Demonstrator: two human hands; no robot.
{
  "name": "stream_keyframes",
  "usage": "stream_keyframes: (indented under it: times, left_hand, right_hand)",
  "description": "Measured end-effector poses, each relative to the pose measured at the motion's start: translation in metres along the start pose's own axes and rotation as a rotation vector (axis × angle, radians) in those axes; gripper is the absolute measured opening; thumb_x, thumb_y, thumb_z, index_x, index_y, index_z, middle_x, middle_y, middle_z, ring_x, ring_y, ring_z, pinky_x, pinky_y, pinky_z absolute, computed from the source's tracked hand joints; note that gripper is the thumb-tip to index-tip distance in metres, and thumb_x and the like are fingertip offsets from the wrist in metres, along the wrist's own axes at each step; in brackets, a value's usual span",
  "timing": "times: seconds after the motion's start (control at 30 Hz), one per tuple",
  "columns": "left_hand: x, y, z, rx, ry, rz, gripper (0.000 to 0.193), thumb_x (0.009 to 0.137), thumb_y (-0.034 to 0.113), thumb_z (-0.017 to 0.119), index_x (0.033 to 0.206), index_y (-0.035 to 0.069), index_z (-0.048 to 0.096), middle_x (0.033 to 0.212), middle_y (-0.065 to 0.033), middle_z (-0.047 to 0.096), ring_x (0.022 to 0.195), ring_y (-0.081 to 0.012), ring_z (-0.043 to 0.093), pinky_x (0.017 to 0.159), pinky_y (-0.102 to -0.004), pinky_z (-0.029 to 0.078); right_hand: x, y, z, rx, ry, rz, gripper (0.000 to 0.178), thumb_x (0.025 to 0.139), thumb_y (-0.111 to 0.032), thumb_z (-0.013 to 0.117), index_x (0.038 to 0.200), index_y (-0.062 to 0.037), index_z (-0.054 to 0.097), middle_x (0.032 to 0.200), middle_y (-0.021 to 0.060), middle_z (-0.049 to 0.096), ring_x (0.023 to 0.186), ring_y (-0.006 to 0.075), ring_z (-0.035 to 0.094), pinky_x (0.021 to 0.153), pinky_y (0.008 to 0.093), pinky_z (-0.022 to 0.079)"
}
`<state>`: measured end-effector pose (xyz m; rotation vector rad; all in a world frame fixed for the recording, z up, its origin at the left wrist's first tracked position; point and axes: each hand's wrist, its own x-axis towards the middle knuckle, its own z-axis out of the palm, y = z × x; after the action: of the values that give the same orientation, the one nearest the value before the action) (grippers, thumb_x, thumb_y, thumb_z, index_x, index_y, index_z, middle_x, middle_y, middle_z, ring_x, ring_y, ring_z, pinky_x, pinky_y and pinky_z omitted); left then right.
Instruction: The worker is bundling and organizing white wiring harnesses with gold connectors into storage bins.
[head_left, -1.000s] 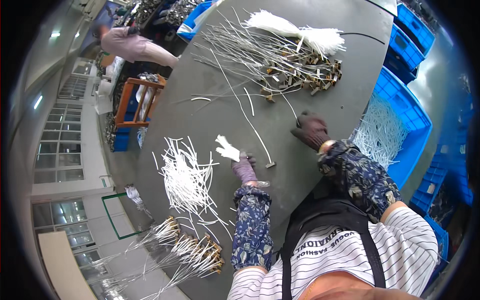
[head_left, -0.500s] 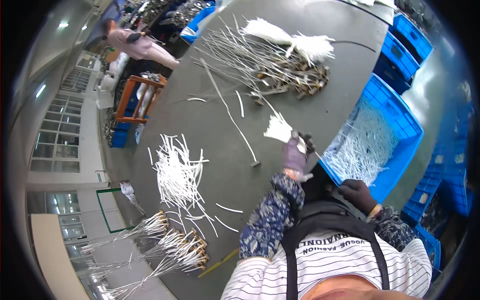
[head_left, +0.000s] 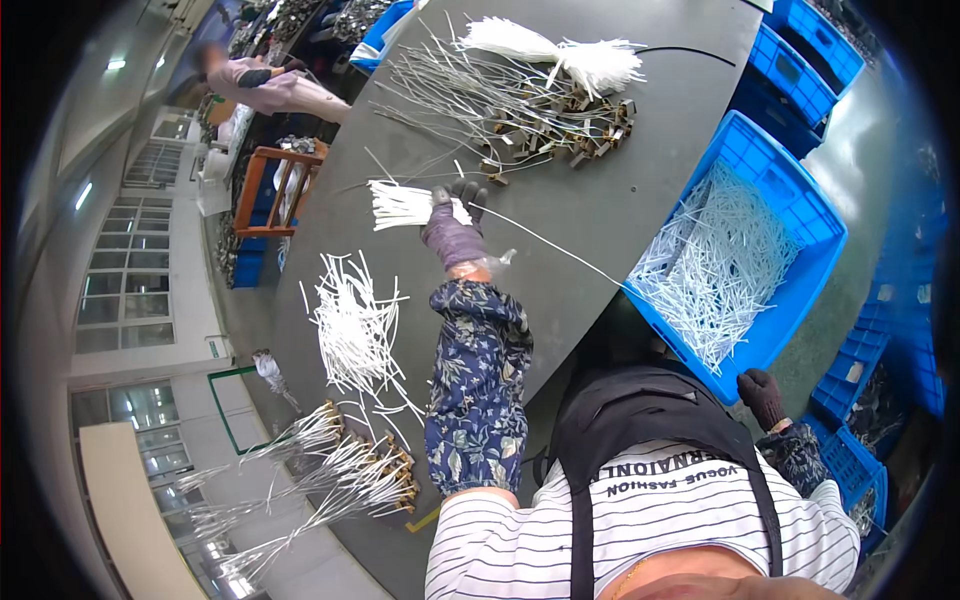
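My left hand (head_left: pixel 455 228), in a purple-grey glove, reaches out over the table and is closed around a bundle of short white tubes (head_left: pixel 398 205). From beside its fingers a thin white wire (head_left: pixel 550 240) runs right to the rim of a blue bin (head_left: pixel 800 310). Many thin white strands (head_left: pixel 715 270) fill that bin. At the bin's near corner is my right hand (head_left: pixel 762 397), dark-gloved with curled fingers; whatever may be inside them is hidden. Closer to me than the bundle lies a loose pile of white tubes (head_left: pixel 355 325).
Wires with metal-ended connectors (head_left: pixel 560 125) lie at the table's far side beside a tied white bundle (head_left: pixel 510 42). More wired connectors (head_left: pixel 370 470) hang over the left edge. Blue crates (head_left: pixel 790 70) stand at right. A person (head_left: pixel 265 85) stands at far left.
My left hand has swung left and farther out with the white tubes, and the thin wire now stretches toward the bin. My right hand has shifted slightly right along the bin.
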<state>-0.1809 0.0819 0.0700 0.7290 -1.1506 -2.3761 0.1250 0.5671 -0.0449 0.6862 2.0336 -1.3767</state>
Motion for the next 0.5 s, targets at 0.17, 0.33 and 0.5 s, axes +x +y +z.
stream_keyframes:
  times: [0.17,0.33,0.5]
  left_hand:
    - [0.003,0.023,0.002,0.029,-0.053,0.029,0.023,0.09,0.023,0.064,0.097,0.003,0.055,0.092,-0.0146,0.066,0.081,-0.0272,0.066,0.073,-0.0427,0.06]
    - [0.001,0.021,0.0,0.084,0.023,-0.039,0.021,0.091,0.022,0.063,0.098,0.004,0.054,0.092,-0.0145,0.066,0.082,-0.0272,0.066,0.074,-0.0421,0.06]
    - [0.016,0.015,-0.021,0.042,0.07,-0.058,0.019,0.091,0.022,0.062,0.096,0.005,0.054,0.085,-0.0144,0.067,0.072,-0.0281,0.067,0.066,-0.0445,0.061]
  right_hand:
    - [0.014,0.0,0.004,0.088,-0.043,-0.109,0.03,0.085,-0.03,0.06,0.073,-0.0021,0.061,0.066,0.0049,0.056,0.06,0.0152,0.052,0.057,0.0323,0.042]
    - [0.019,0.006,0.003,0.106,0.089,-0.312,0.026,0.085,-0.026,0.064,0.073,-0.0041,0.058,0.064,0.0008,0.053,0.059,0.0107,0.049,0.054,0.029,0.039]
    - [0.017,-0.003,0.002,0.026,0.069,-0.298,0.023,0.085,-0.024,0.063,0.073,-0.0043,0.059,0.064,0.0008,0.054,0.059,0.0107,0.049,0.054,0.029,0.04]
